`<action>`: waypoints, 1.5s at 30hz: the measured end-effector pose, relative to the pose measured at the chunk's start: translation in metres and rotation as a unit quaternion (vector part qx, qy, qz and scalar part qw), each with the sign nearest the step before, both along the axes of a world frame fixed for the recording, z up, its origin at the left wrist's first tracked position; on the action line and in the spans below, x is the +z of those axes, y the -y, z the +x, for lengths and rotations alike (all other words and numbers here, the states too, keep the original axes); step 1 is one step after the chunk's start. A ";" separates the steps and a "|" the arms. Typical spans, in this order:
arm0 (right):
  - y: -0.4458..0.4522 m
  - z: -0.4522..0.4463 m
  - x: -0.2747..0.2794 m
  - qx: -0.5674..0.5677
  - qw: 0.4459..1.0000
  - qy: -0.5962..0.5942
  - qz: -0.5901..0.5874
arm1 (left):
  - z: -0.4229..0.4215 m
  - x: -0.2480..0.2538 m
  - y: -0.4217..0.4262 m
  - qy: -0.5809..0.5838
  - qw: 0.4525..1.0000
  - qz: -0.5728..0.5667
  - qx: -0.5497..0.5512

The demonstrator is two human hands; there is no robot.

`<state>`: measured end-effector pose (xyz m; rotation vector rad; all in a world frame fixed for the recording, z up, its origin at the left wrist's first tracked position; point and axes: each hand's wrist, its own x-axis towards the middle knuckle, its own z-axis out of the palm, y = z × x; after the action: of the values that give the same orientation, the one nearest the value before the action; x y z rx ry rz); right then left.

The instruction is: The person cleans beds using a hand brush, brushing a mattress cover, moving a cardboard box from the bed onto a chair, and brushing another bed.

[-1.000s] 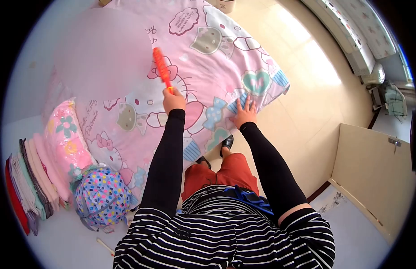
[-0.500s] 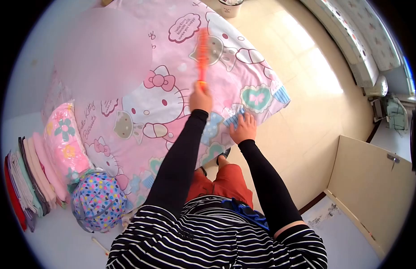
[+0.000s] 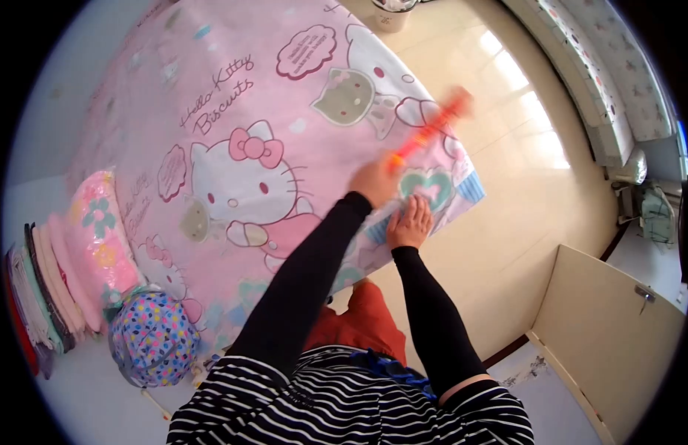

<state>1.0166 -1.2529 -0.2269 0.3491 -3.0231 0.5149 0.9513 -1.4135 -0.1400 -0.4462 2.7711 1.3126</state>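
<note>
My left hand (image 3: 372,182) is closed around the handle of a red bed brush (image 3: 430,133), which is smeared by motion; it points up and right over the bed's edge. Under it lies a pink bed sheet (image 3: 314,167) printed with cartoon cats, hearts and lettering. Fingers stretched out, my right hand (image 3: 410,222) rests flat on the sheet near its corner, below a green heart print, with nothing held.
At the left stand folded cloths (image 3: 51,285), a pink flowered pillow (image 3: 103,230) in clear wrap and a colourful patterned round bundle (image 3: 155,337). Tiled floor (image 3: 499,193) runs along the right, with a bin (image 3: 393,15) above and a cabinet door (image 3: 607,326) below.
My left hand has swung the bed brush rightward and slightly down, from upright over the sheet to slanting past its edge. My right hand has shifted a little downward, still flat on the sheet.
</note>
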 end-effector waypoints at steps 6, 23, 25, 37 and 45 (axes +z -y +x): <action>0.008 -0.015 0.002 -0.005 1.000 -0.002 0.021 | -0.031 -0.006 0.098 0.005 0.886 -0.151 0.438; 0.022 -0.009 0.007 0.022 0.997 -0.040 0.055 | 0.062 -0.045 0.116 -0.051 0.973 -0.190 0.121; 0.026 -0.006 0.011 0.026 0.996 -0.049 0.063 | 0.087 -0.043 0.141 -0.146 0.963 -0.215 0.067; 0.079 -0.032 0.020 0.009 0.985 -0.112 0.132 | 0.241 -0.104 0.302 0.122 0.825 -0.346 0.431; 0.242 -0.049 0.007 -0.003 0.975 0.222 -0.003 | 0.230 -0.096 0.316 0.138 0.829 -0.336 0.425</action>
<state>0.9677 -1.4950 -0.2197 0.2513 -3.4466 0.6852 1.1810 -1.7294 -0.2355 -1.8808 2.7268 0.1327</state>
